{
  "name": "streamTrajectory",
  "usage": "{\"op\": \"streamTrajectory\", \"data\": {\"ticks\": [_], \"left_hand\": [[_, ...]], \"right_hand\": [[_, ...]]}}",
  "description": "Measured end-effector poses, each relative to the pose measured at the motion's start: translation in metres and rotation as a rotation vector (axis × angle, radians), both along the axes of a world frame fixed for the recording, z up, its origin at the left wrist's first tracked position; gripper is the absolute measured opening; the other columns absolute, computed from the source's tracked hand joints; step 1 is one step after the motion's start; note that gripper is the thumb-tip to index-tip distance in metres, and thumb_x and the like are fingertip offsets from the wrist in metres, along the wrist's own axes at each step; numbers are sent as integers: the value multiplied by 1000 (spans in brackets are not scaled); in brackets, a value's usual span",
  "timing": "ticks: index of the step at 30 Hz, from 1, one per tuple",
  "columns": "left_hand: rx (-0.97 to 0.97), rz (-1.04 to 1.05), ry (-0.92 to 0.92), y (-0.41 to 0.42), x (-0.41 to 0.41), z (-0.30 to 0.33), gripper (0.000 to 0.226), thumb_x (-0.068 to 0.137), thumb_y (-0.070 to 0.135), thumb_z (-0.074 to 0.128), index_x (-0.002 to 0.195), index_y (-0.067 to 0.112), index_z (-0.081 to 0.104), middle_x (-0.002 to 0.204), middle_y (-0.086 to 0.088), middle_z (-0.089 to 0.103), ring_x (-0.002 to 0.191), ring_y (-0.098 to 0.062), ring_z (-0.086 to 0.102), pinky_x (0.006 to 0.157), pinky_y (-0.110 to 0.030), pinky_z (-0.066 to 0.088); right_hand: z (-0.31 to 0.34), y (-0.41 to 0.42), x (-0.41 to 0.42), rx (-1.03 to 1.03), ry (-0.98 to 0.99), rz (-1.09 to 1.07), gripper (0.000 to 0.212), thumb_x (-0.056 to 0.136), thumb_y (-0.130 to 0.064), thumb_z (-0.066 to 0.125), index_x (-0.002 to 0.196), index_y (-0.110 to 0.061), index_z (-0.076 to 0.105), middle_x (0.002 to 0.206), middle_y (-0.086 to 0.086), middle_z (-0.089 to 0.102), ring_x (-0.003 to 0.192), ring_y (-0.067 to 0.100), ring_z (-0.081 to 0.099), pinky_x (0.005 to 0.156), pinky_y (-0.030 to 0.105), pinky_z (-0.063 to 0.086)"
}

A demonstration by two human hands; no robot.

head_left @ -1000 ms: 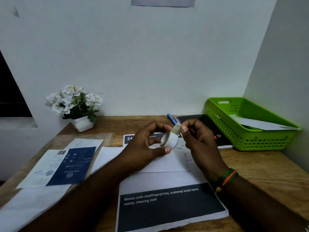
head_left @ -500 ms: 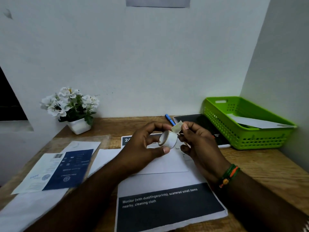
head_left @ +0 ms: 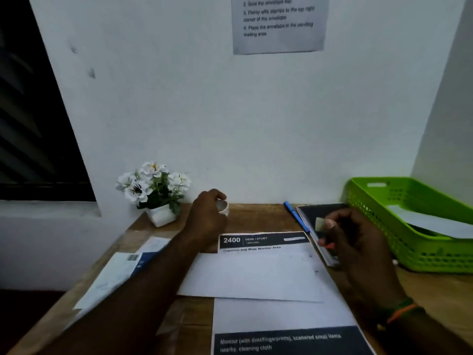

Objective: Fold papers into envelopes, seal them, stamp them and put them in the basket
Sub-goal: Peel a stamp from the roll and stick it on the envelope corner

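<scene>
Left hand (head_left: 207, 216) grip closed on tape roll (head_left: 222, 206) at far bench (head_left: 256, 216). Right hand (head_left: 358, 242) grip pinches tape piece (head_left: 320, 223) above notebook (head_left: 317, 213), near green basket (head_left: 384, 239).

A small white pot of white flowers (head_left: 153, 190) stands at the back of the wooden tabletop (head_left: 258, 216), against the white wall (head_left: 230, 111). To the right of the pot, well apart from it, a blue pen (head_left: 295, 216) lies just beside a dark notebook (head_left: 317, 213). High above the pot and to its right, a printed notice (head_left: 279, 24) hangs on the wall (its lines are numbered, the top is cut off). To the left of the pot there is a dark window (head_left: 33, 124) with a pale sill below it.
</scene>
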State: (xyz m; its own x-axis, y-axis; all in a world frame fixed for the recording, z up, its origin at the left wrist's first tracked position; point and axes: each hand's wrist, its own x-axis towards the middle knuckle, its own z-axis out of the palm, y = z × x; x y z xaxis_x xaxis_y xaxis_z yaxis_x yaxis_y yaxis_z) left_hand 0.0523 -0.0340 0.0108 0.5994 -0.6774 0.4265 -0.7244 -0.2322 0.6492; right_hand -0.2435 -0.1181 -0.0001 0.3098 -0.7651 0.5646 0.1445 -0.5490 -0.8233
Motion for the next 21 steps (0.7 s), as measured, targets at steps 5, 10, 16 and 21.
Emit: {"op": "streamTrajectory", "data": {"ticks": [5, 10, 16, 21], "left_hand": [[39, 7, 118, -4, 23, -8, 36, 85, -5, 67, 113, 17, 70, 113, -6, 70, 75, -13, 65, 58, -22, 51], [117, -102, 60, -2, 28, -21, 39, 86, -4, 65, 116, 21, 70, 124, -6, 69, 115, -18, 65, 94, -28, 51], [281, -93, 14, -6, 35, -22, 44, 93, 5, 58, 135, 19, 61, 144, -5, 56, 127, -21, 59, 107, -30, 46], [434, -111, -134, -3, 34, -17, 57, 92, 31, 43, 147, 21, 52, 150, -6, 49, 139, -24, 48, 116, -41, 38]], "right_hand": [[-8, -3, 0, -67, 155, 13, 7, 96, -16, 66, 91, -20, 68, 83, 1, 73, 80, 14, 70, 77, 37, 55], [-4, -3, -1, -24, 149, 9, 9, 91, -10, 72, 86, -18, 72, 84, 2, 75, 82, 17, 72, 78, 35, 57], [-3, 0, 0, 24, 125, 32, 10, 89, -14, 74, 79, -15, 75, 80, 2, 76, 76, 10, 70, 71, 16, 51], [-4, -3, 0, 4, 123, 15, 18, 93, -18, 70, 77, -14, 77, 80, 0, 74, 78, 10, 69, 75, 27, 51]]}}
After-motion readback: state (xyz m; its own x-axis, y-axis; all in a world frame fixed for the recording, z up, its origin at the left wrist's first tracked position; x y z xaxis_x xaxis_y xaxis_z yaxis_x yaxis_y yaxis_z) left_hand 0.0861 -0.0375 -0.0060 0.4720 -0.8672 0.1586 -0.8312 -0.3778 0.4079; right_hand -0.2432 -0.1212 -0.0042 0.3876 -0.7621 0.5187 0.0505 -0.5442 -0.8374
